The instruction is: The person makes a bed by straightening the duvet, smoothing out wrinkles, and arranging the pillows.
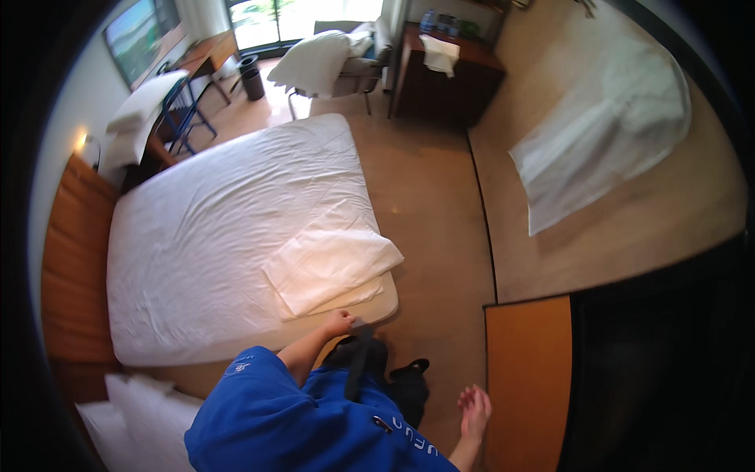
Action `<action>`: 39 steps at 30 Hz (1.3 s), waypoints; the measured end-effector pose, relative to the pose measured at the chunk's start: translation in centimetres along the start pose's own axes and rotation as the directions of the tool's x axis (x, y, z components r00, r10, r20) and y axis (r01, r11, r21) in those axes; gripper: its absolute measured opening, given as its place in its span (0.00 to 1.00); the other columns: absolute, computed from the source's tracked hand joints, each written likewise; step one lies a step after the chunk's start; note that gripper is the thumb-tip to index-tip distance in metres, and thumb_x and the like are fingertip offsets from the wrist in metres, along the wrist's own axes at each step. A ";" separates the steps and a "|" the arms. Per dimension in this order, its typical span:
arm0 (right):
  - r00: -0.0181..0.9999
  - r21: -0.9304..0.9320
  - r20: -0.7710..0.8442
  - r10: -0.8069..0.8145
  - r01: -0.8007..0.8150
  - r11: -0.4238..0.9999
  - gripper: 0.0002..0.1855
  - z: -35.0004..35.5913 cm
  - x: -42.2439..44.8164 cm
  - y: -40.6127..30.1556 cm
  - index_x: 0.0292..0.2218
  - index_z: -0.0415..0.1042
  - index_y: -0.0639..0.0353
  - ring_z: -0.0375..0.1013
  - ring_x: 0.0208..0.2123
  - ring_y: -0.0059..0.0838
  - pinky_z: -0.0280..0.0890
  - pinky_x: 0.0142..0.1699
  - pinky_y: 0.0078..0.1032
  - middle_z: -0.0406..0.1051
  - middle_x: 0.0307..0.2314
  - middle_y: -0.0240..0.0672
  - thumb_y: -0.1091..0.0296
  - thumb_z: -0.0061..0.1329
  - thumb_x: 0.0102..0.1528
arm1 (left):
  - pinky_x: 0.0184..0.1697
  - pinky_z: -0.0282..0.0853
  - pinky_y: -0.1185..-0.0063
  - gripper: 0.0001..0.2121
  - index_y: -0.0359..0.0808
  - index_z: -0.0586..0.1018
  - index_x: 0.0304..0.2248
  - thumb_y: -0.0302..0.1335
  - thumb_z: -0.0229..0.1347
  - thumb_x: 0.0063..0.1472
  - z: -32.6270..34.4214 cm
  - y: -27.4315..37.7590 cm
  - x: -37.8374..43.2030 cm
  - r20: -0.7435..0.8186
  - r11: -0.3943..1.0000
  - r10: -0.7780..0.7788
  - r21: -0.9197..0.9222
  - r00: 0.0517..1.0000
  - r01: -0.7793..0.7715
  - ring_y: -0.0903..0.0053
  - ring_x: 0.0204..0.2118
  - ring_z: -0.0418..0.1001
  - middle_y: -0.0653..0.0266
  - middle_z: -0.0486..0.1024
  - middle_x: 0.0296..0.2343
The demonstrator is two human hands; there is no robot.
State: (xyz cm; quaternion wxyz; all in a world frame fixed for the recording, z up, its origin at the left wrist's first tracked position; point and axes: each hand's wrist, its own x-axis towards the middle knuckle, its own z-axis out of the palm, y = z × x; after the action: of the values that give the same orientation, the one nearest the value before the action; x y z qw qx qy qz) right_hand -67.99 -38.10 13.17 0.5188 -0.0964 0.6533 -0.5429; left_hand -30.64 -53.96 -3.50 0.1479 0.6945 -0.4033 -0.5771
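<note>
My left hand (339,323) is near the bed's lower edge, fingers curled, beside the end of a dark strap (358,360) that hangs over my blue shirt; whether it holds the strap I cannot tell. My right hand (475,407) hangs low at the right with nothing in it, its fingers loosely bent, near an orange-brown panel. Before me stands a bed with a white fitted sheet (224,224), wrinkled across the mattress. A folded white cloth (330,265) lies on its near right corner, partly past the mattress edge.
White pillows (141,419) lie at the lower left. A chair with a white duvet (318,62), a dark cabinet (436,88), a bin (252,82) and a blue chair (180,112) stand beyond the bed. White fabric (607,130) shows at the right, beyond a dark line. The orange-brown panel (528,377) is close by.
</note>
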 end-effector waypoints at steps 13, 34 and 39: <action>0.881 -0.372 0.455 0.127 0.058 0.926 0.11 3.5 31.2 -4.9 0.38 0.66 0.59 0.70 0.29 0.23 0.66 0.31 0.19 0.69 0.28 0.32 0.65 0.39 0.55 | 0.23 0.67 0.78 0.17 0.41 0.65 0.38 0.42 0.47 0.55 10.0 -0.2 14.7 -0.136 0.340 -0.479 -0.939 0.867 0.040 0.74 0.28 0.70 0.65 0.67 0.32; 0.780 -0.726 0.360 0.511 -0.109 0.679 0.19 28.8 65.5 -17.5 0.43 0.63 0.59 0.68 0.37 0.38 0.65 0.38 0.31 0.67 0.37 0.38 0.61 0.46 0.51 | 0.30 0.67 0.77 0.15 0.24 0.72 0.32 0.24 0.54 0.43 -1.7 19.0 27.1 -0.361 -0.003 -0.868 -0.682 0.340 -0.731 0.70 0.27 0.71 0.58 0.72 0.28; 0.579 -0.759 0.569 0.584 0.097 0.643 0.17 45.7 71.8 -20.7 0.39 0.64 0.57 0.69 0.30 0.26 0.65 0.31 0.25 0.68 0.27 0.33 0.54 0.41 0.53 | 0.30 0.68 0.78 0.14 0.25 0.71 0.33 0.24 0.53 0.45 -8.0 34.6 22.0 -0.631 0.144 -0.699 -0.583 0.335 -0.799 0.73 0.27 0.71 0.58 0.72 0.26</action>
State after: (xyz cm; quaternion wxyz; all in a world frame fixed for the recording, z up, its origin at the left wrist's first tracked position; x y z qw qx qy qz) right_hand -73.07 -123.56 -5.42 0.7409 -0.4160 0.5245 -0.0543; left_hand -36.55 -93.95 7.01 0.7868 0.5562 0.2278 -0.1405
